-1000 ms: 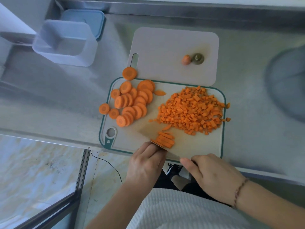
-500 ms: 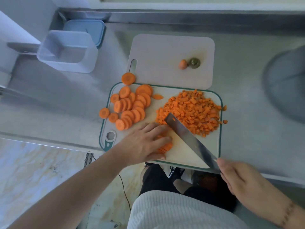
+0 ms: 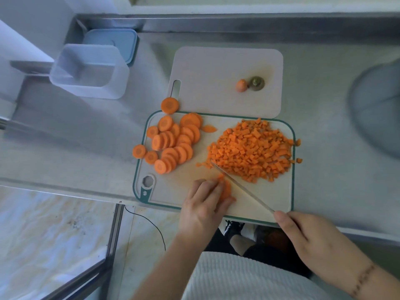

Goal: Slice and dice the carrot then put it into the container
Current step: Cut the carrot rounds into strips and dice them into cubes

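Beside the knife (image 3: 242,187) gripped by the right hand (image 3: 311,241), the left hand (image 3: 203,204) pinches stacked carrot slices (image 3: 226,189), fingers curled.

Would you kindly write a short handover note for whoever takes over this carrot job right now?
Left hand holds stacked orange carrot strips on the teal-rimmed cutting board.
Right hand grips the steel knife, blade beside the strips.
Done: diced carrot pile, board's right.
Left: round carrot slices still need dicing; the clear plastic container, far left, holds nothing yet.
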`<state>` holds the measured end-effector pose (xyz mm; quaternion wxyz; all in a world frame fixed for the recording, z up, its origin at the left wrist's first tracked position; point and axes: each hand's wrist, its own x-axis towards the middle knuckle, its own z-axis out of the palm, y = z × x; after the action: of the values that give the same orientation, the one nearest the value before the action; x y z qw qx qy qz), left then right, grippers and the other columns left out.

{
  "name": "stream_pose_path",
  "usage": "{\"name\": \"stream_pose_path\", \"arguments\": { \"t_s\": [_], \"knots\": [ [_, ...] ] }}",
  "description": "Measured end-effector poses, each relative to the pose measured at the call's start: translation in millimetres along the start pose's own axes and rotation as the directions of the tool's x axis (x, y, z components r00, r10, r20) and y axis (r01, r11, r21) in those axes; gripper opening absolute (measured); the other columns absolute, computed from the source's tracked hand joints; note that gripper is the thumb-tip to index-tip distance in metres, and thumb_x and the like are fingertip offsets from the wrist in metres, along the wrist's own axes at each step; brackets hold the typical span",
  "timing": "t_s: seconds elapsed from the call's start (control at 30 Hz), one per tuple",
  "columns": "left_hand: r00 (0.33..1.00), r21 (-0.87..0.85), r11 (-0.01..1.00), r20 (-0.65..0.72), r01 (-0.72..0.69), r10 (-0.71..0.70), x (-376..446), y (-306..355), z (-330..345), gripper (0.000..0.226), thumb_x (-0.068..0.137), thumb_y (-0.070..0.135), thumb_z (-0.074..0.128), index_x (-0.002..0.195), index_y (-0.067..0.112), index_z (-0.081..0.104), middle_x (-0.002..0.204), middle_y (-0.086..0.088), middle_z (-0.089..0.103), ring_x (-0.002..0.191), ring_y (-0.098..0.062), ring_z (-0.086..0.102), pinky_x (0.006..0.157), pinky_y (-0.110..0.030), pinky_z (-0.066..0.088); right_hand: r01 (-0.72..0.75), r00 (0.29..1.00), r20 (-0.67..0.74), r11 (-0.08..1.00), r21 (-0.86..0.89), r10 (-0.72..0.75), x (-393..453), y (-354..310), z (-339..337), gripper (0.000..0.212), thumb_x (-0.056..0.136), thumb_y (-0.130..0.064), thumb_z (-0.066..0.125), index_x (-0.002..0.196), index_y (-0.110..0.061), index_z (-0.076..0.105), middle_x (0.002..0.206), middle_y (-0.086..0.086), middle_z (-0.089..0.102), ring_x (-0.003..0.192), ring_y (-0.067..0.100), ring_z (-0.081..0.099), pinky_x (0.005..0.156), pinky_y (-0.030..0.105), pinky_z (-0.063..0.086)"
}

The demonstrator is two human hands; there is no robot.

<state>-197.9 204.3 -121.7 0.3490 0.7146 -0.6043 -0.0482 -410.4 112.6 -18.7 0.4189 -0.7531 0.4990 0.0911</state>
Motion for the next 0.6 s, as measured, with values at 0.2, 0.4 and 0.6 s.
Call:
{"name": "stream_pose_path", "arguments": {
  "t_s": [0.2,0.4,0.6],
  "knots": [
    [0.986,-0.031,0.987,-0.061,0.155,-0.157,3,15,6,0.034,0.086,0.031,0.077,0.1,0.001,0.076,0.104,-0.01,0.066,0.092,-0.026,0.057,0.083,-0.033,0.052,0.042,0.999,0.013,0.998,-0.039,-0.042,1,-7,1,0.071,0.081,-0.079,0.008,0.054,-0.022,0.042,0.063,-0.016,0.06,0.052,0.01,0.054,0.051,0.028,0.041],
    [0.999,0.015,0.999,0.0,-0.034,0.034,-2,5,-4,0.017,0.088,0.012,0.08,0.099,0.001,0.076,0.112,-0.015,0.068,0.1,-0.034,0.061,0.089,-0.041,0.053,0.048,0.998,0.049,0.988,-0.147,-0.041,1,-14,-2,0.057,0.086,-0.067,0.014,0.059,-0.025,0.043,0.049,0.0,0.05,0.054,0.013,0.054,0.055,0.032,0.044],
    [0.994,-0.04,0.994,0.008,-0.105,0.105,3,-7,-1,0.014,0.093,0.016,0.074,0.099,0.003,0.077,0.104,-0.009,0.07,0.104,-0.03,0.064,0.089,-0.04,0.054,0.026,0.993,0.116,0.969,-0.245,0.002,2,-23,-5,0.058,0.087,-0.065,0.007,0.067,-0.027,0.045,0.06,-0.002,0.054,0.057,0.011,0.054,0.06,0.029,0.045]
  ]
}}
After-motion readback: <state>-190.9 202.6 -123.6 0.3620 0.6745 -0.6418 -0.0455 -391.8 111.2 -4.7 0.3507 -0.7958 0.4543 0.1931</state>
